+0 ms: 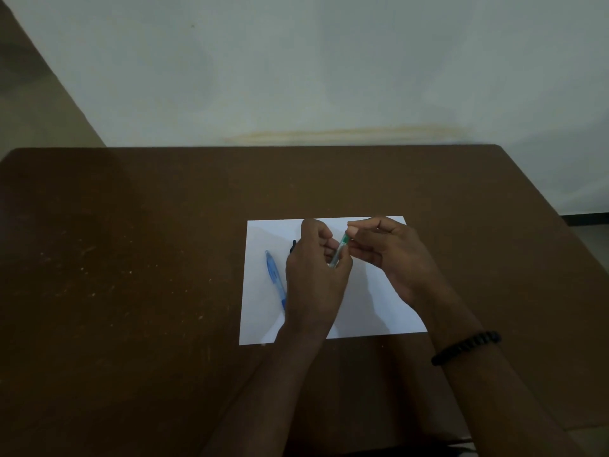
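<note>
Both hands hover over a white sheet of paper (372,301) on the brown table (131,258). My left hand (313,275) grips the lower part of a clear pen with a green end (339,250), held tilted above the sheet. My right hand (392,249) pinches the pen's upper green end between thumb and fingers. A blue pen (274,275) lies on the left part of the paper, its lower end hidden by my left hand. A small dark object (292,246) peeks out on the paper just behind my left hand; what it is cannot be told.
The table's far edge meets a pale wall (329,77). A black bead bracelet (466,347) sits on my right wrist. Bare brown tabletop spreads to the left of the paper, and the table's right edge falls away to a floor.
</note>
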